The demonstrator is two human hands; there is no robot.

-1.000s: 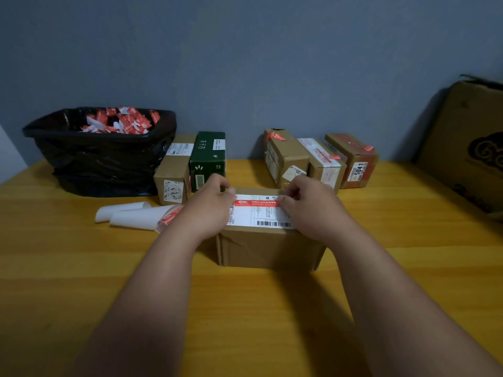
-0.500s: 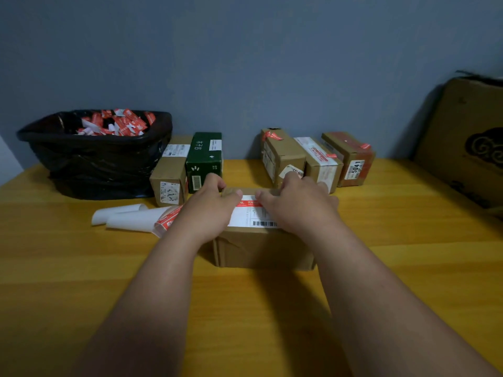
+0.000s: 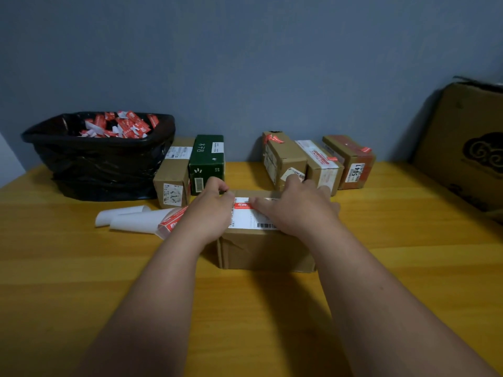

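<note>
- Cardboard box (image 3: 266,251) site: wooden table (image 3: 81,281), yellow-toned, spanning the full width of view; box set at centre, well forward of the wall, long side towards the camera.
- Large brown carton (image 3: 468,148) at far right, leaning against the grey wall, dark cloud-like print on its face.
- Black bin bag (image 3: 103,170) at rear left on the table, mouth open, filled with red-and-white paper scraps (image 3: 117,125).
- Row of three brown parcels (image 3: 321,164) at rear right, side by side and angled, rightmost marked 5041.
- Pair at rear left, just beside the bag: brown parcel (image 3: 174,178) and green parcel (image 3: 208,159), touching along their long sides.
- Box itself: brown, front face creased, top largely covered by both hands.
- Right hand (image 3: 296,210): laid flat over the right part of the box top, fingers extended leftward, pressing on the label.
- Left hand (image 3: 211,210): at the left end of the box top, fingers curled over the far left corner, thumb at the label's left edge, gripping the box.
- White paper rolls (image 3: 133,219), two, lying on the table left of the box, just beside the left forearm; red-printed strip at the nearer roll's end.
- Shipping label (image 3: 249,217): white, red band at the far edge, barcode at the near edge; flat on the box top between the hands, partly hidden beneath them.
</note>
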